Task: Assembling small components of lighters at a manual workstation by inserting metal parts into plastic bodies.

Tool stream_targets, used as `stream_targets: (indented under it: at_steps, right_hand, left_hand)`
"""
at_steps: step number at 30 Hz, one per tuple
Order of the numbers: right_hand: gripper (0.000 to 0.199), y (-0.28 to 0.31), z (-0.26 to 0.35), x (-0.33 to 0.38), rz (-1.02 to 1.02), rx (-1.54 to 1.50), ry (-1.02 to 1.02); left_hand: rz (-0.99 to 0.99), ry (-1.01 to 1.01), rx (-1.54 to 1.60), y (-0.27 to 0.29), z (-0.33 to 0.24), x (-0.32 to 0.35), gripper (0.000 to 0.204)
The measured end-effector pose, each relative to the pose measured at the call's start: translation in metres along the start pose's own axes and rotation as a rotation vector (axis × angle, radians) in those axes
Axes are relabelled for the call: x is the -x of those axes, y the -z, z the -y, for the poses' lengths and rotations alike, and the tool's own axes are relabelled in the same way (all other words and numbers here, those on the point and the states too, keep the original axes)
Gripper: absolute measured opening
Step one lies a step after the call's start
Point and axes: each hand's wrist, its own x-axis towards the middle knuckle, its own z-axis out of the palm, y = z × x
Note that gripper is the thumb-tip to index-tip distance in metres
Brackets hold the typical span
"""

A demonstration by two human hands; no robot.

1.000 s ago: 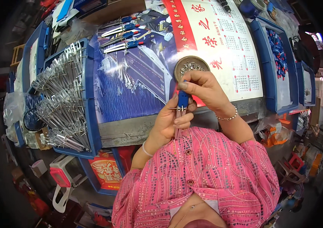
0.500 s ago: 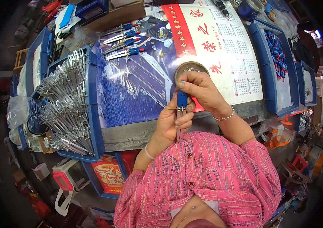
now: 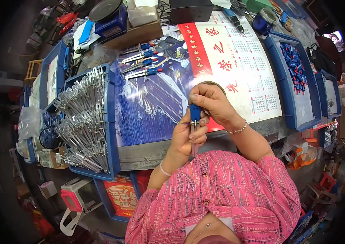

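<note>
In front of my chest, my left hand (image 3: pixel 185 136) is closed around a drawing compass with a blue head (image 3: pixel 195 113) and metal legs pointing down toward me. Just above it, my right hand (image 3: pixel 217 106) is pinched, thumb against fingers, at the top of the blue head. Whatever small thing lies between those fingertips is hidden. Behind the right hand, a round dish (image 3: pixel 214 83) shows only part of its rim. Several drawing compasses (image 3: pixel 145 73) with blue heads and red tips lie in a row farther left on the table.
At left stands a blue tray (image 3: pixel 112 134) heaped with metal compass legs (image 3: pixel 84 118). At right, another blue tray (image 3: pixel 288 101) holds blue-and-red heads (image 3: pixel 294 67). A printed calendar sheet (image 3: pixel 258 77) covers the tabletop. A power screwdriver (image 3: pixel 234 19) and a dark box (image 3: pixel 190 11) lie at the back.
The whole view has shifted, so the table's things sit lower and farther right. Both hands keep their hold around the compass; the right hand now covers more of the dish.
</note>
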Motion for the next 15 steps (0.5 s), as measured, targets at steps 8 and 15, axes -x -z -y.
stream_targets:
  at_steps: [8, 15]
  right_hand:
    - [0.018, 0.039, 0.005, -0.014, -0.056, 0.413, 0.173]
    - [0.021, 0.067, -0.023, -0.007, -0.096, 1.501, 0.359]
  left_hand:
    - [0.070, -0.104, 0.094, -0.009, -0.002, 0.006, 0.035]
    - [0.037, -0.201, 0.134, 0.006, -0.019, 0.023, 0.033]
